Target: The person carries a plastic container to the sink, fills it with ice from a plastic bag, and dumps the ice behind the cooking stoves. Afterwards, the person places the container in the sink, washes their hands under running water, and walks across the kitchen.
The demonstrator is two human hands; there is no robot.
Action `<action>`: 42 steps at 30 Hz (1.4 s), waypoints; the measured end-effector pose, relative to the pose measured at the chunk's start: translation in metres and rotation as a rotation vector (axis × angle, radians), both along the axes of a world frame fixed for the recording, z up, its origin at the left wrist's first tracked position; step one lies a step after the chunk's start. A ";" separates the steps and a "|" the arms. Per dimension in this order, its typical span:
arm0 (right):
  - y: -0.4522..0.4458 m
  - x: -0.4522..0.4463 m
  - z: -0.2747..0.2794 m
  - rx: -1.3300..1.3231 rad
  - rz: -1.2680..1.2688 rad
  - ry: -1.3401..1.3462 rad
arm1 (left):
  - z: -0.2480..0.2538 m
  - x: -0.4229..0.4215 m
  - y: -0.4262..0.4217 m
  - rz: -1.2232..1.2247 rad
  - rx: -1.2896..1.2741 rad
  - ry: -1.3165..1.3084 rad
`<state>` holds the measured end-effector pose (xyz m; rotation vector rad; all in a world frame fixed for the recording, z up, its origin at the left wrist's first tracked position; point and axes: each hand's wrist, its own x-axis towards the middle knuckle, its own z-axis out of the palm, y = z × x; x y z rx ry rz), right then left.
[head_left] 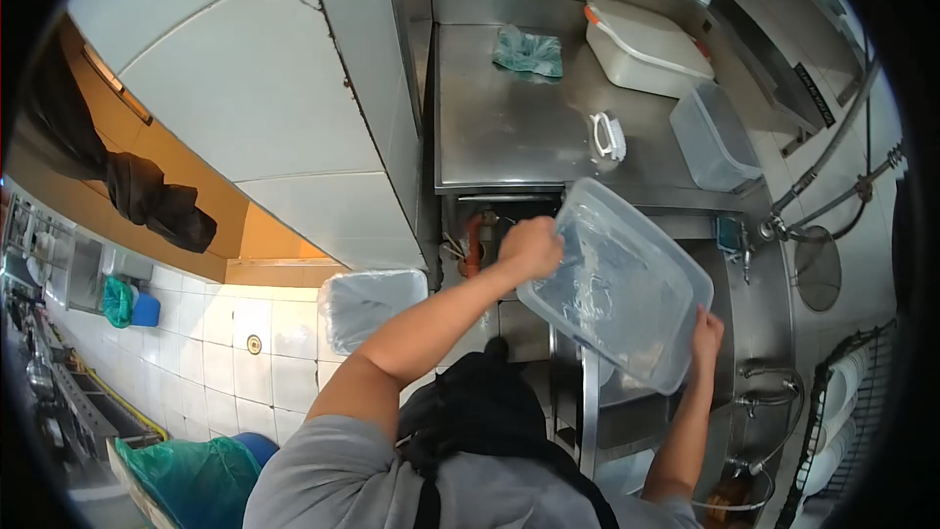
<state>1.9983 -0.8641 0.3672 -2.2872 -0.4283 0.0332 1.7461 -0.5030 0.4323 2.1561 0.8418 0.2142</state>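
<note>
A clear plastic storage container (pixel 627 279), wet on the inside, is held tilted over the front edge of the steel sink (pixel 764 328). My left hand (pixel 534 250) grips its left rim with the fingers closed around it. On the opposite side, my right hand (pixel 707 336) has hold of the lower right rim. Beyond the container, a white scrubbing brush (pixel 608 137) lies on the steel counter (pixel 519 142).
At the counter's back stand a lidded white tub (pixel 646 47) and a second clear container (pixel 715 138), near a crumpled green bag (pixel 529 51). A lined bin (pixel 372 306) stands on the floor at left. A plate rack (pixel 837 412) and spray hose (pixel 827 152) are at right.
</note>
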 end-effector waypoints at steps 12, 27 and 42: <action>0.264 0.066 -0.024 0.046 0.183 0.102 | -0.063 -0.005 0.158 0.346 0.059 -0.028; 0.374 0.066 -0.014 0.104 0.152 0.125 | -0.049 -0.033 0.179 0.491 0.481 -0.254; 0.411 0.161 -0.071 -0.218 0.165 0.006 | -0.280 -0.561 -0.127 1.507 -0.316 0.579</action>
